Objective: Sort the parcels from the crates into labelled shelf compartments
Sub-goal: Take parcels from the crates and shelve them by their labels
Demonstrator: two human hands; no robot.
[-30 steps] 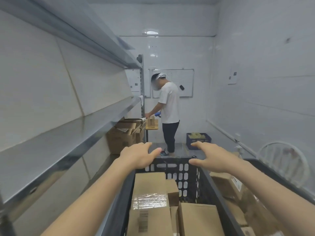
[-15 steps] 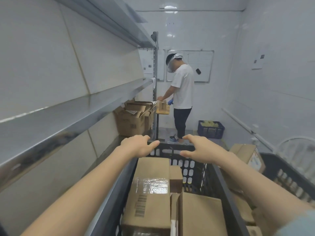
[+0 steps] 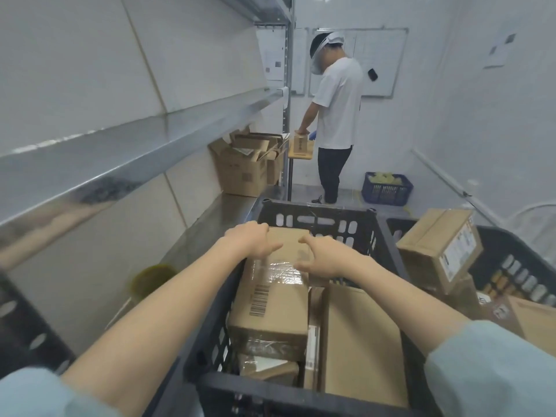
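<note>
The left hand (image 3: 249, 240) curls its fingers over the far left edge of a taped parcel (image 3: 270, 299), thumb lying on top. The right hand (image 3: 323, 255) sits on the parcel's far right part with bent fingers, tips and thumb touching the top; whether it has a real grip cannot be told. The parcel, with a barcode on its top, lies along the left side of a black crate (image 3: 316, 216), resting on other parcels. Just right of it in the same crate lies a larger flat box (image 3: 361, 341). Right of this crate stands a second crate (image 3: 511, 254), with a labelled box (image 3: 433, 245) tilted on its heap. To the left runs a metal shelf (image 3: 144, 142); on the lower level at its far end stand open cartons (image 3: 240, 170). Beyond the crate, a person (image 3: 340, 109) in a white shirt stands facing away, one hand on a small box (image 3: 301, 142). A blue basket (image 3: 386, 188) sits on the floor by the far wall, under a whiteboard (image 3: 379, 55).
</note>
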